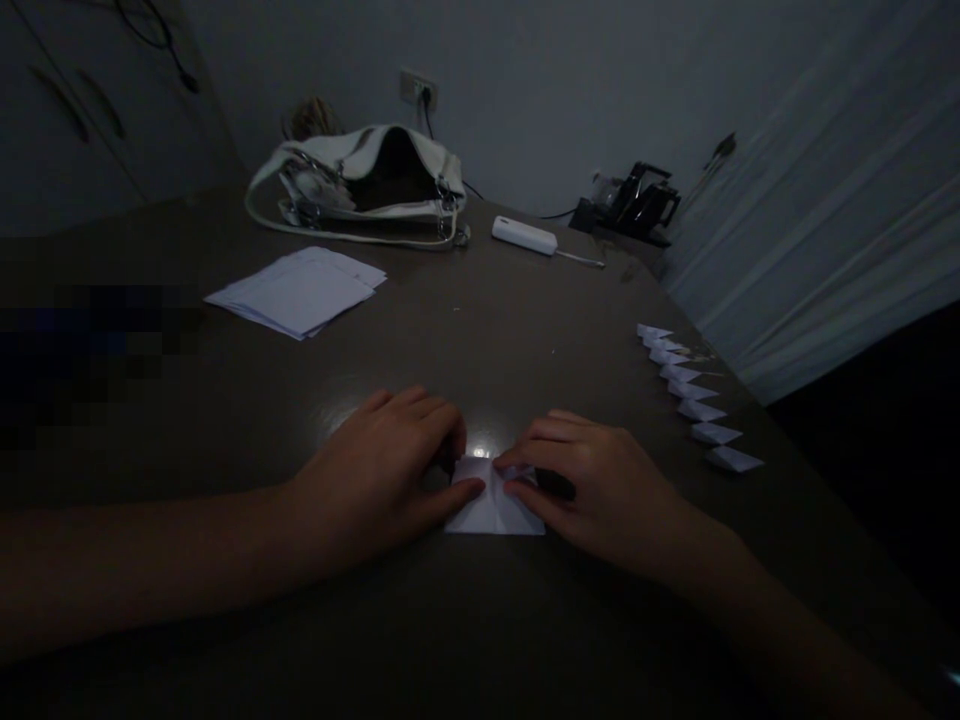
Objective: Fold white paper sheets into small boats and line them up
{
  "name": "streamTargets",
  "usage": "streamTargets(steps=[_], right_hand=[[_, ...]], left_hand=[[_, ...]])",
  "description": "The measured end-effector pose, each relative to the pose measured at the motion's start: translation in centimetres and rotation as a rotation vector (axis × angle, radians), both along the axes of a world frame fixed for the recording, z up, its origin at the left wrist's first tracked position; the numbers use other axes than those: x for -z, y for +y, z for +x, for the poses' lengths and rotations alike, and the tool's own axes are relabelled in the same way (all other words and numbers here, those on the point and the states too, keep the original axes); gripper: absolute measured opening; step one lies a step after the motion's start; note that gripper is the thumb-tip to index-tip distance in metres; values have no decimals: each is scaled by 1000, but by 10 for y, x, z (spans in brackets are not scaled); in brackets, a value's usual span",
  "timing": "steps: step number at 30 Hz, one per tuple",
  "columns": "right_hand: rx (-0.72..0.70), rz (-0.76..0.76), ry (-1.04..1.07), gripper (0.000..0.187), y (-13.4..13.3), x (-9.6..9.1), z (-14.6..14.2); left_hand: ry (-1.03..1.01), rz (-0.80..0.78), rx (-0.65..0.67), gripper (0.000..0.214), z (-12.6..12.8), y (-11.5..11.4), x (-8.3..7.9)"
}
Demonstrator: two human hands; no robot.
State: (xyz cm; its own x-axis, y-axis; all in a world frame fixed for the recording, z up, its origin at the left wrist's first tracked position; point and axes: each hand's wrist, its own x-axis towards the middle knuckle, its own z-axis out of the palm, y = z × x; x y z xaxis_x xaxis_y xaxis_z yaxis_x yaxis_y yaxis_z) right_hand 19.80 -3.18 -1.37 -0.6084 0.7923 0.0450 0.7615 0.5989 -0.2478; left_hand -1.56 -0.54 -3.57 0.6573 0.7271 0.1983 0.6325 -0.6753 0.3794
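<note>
A small folded sheet of white paper (491,512) lies on the dark table in front of me, with a crease down its middle. My left hand (390,460) holds its left side, the thumb flat on top and the curled fingers at the far edge. From the other side, my right hand (592,480) pinches the paper's upper right part between thumb and fingertips. The fold under the right fingertips is partly hidden.
Several folded white paper pieces (697,410) stand in a row along the right table edge. A stack of white sheets (300,290) lies at the back left. Behind are a white handbag (375,215), a white power bank (525,236) and a black appliance (637,205).
</note>
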Motion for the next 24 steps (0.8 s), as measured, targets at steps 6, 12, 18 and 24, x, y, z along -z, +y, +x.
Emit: streamTargets(steps=[6,12,18,24], right_hand=[[11,-16,-4,12,1,-2,-2],[22,-15,-6,13,0,-2,-3],[24,-8,3,13,1,-2,-2],[15,-11,-15,14,0,-3,-3]], left_hand=[[-51,144,191,7,-3,-5,-1],[-116,144,344,16,-4,-5,8],[-154,56,390,21,-5,-6,10],[-157,12,354,20,-6,-6,8]])
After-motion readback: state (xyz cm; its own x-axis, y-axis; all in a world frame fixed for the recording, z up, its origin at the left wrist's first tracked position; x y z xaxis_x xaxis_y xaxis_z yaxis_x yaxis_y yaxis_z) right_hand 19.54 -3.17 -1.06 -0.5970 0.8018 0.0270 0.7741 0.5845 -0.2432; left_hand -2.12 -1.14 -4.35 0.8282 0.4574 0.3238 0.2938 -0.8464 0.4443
